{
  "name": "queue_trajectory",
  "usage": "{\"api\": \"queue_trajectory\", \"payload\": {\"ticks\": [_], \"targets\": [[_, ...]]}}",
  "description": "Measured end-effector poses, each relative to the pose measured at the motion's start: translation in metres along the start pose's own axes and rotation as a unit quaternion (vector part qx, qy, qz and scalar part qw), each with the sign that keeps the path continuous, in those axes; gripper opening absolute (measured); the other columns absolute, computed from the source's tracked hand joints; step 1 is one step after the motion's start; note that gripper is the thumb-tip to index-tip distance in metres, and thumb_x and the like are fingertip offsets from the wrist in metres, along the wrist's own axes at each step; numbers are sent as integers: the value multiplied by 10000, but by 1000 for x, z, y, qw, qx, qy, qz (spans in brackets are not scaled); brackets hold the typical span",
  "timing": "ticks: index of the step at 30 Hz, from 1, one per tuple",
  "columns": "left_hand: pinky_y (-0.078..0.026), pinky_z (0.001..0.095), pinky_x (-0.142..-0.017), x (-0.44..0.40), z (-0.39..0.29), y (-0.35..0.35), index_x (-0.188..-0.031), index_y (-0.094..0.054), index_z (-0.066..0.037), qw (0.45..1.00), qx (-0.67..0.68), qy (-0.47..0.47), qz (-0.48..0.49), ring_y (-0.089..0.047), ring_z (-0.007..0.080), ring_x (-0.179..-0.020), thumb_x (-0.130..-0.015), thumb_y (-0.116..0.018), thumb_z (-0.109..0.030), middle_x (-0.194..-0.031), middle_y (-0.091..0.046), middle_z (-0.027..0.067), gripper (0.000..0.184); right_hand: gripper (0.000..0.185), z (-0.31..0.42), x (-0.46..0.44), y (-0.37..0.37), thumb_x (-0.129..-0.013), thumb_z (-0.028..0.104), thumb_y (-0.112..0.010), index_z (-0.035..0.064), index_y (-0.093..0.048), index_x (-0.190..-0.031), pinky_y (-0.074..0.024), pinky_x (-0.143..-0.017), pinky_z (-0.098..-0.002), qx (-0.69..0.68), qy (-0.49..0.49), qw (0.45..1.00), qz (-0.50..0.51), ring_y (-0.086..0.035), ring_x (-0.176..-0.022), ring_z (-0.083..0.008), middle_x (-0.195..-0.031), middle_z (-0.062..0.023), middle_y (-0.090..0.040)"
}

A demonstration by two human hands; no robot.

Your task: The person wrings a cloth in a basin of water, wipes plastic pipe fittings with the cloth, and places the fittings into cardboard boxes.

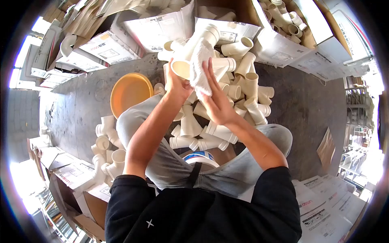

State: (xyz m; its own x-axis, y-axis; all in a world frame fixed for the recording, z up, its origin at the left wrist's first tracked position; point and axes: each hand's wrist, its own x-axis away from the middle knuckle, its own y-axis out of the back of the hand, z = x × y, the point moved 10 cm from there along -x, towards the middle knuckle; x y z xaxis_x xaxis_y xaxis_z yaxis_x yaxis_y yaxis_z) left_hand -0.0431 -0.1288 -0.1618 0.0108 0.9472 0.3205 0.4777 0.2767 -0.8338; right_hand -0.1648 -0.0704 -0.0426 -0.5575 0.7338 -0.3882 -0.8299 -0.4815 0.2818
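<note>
My left hand (177,85) is wrapped round the lower end of a cream plastic pipe fitting (181,69), whose open mouth faces me. A white cloth (200,67) lies along the fitting's right side. My right hand (216,99) presses the cloth from the right, its fingers stretched out and pointing up along it. The fitting's far end reaches up towards the boxes. Beneath and beyond both hands is a heap of similar cream fittings (189,121) on the dark floor, between and in front of my knees.
An orange basin (130,95) stands left of the heap. Open cardboard boxes (160,33) line the far side, some holding fittings. More fittings (117,158) lie by my left knee. Flattened cartons (324,202) are at the lower right, and a bucket (201,158) is between my legs.
</note>
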Motion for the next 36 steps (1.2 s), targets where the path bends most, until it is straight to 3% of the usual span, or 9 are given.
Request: {"api": "queue_trajectory", "payload": {"ticks": [2,5,8,12,21,24,31,34,36], "targets": [[-331,204,-394,-6,19,23,-1231,-640,-123,997,-21,78,18,-656,106,-632,-1032,-377,-638,-959,-729,17,612,714,-17,-4,13,-1056,226,-451,47,-124,-1664,-150,-1272,-443,-42,-64,997,-30,-40,-1599,-380,-1727,-241,52],[-257,209,-372,17,26,-5,-1186,-642,-96,983,-46,69,-163,-401,78,-446,-1010,-393,-674,-887,-700,17,653,663,-42,-8,46,-1099,291,-387,51,-133,-1663,-151,-1269,-421,-29,-82,991,-105,-21,-1601,-337,-1729,-227,70],[-242,204,-358,13,45,-7,-1173,-642,-98,981,-92,173,-12,-408,73,-430,-998,-398,-694,-831,-685,22,667,656,-65,-14,83,-1104,354,-420,44,-222,-1647,-107,-1279,-412,-80,-139,969,-187,9,-1605,-327,-1731,-224,44],[-193,205,-353,23,57,-16,-1163,-640,-116,975,-86,204,-34,-311,66,-391,-994,-368,-698,-755,-640,13,664,651,-69,-14,112,-1093,378,-442,49,-283,-1632,-129,-1281,-439,39,-110,964,-239,-45,-1607,-339,-1720,-240,-107],[-297,212,-394,39,79,-12,-1253,-600,-64,931,-115,339,67,-371,84,-474,-1018,-382,-664,-910,-666,164,680,641,-76,0,154,-975,287,-715,-71,-484,-1454,-473,-1012,-321,-48,-199,922,-329,-607,-1187,-212,-1342,-185,-612],[-459,269,-507,44,81,-11,-1405,-538,-94,913,-203,340,100,-565,136,-639,-1023,-374,-665,-1074,-708,208,707,478,-79,5,164,-949,267,-752,-32,-628,-1300,-475,-977,-311,-127,-208,902,-357,-624,-1103,-170,-1229,-121,-674],[-426,463,-1057,5,17,-7,-1558,-421,-133,948,-314,53,-20,-613,234,-1213,-1060,-290,-635,-1401,-622,129,720,377,-93,15,180,-982,211,-739,-69,-672,-1227,-529,-864,-283,-237,-226,866,-377,-687,-965,-136,-1119,-98,-728],[-457,417,-1035,20,-34,-58,-1579,-366,-93,866,-477,-138,54,-619,253,-1178,-1069,-331,-612,-1348,-618,199,728,379,-106,24,186,-967,275,-770,-49,-700,-1150,-502,-749,-255,-220,-255,859,-385,-637,-832,-90,-986,-42,-710],[-516,388,-945,40,-37,-88,-1556,-391,-75,818,-540,-159,120,-651,244,-1087,-989,-617,-509,-1324,-623,201,749,376,-114,27,191,-972,286,-763,-45,-701,-1138,-496,-729,-253,-206,-262,859,-389,-630,-806,-84,-965,-35,-703]]}}
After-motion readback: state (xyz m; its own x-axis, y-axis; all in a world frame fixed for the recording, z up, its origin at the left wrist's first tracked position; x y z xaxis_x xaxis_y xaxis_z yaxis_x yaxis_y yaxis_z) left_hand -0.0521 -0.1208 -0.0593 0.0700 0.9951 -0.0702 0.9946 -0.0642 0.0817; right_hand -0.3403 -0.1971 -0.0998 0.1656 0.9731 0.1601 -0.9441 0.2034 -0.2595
